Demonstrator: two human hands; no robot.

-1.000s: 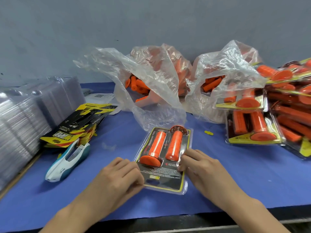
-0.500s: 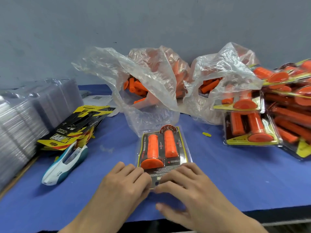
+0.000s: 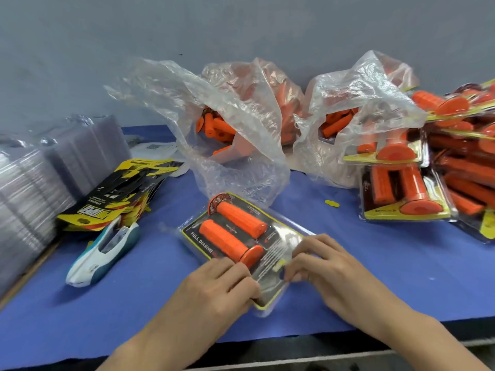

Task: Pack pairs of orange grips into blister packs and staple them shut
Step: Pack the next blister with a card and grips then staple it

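Left hand (image 3: 223,286), right hand (image 3: 330,267) — on pack (image 3: 281,238)

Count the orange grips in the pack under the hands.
2: the near grip and the far grip lie side by side inside the blister pack; its clear cover hides none.

Two hands show in the lower middle of the frame, the left hand (image 3: 222,287) at lower centre and the right hand (image 3: 329,271) just right of it. Both are bare, and the forearms (image 3: 160,341) behind them are bare down to the bottom edge. The few nails that show are short and plain.
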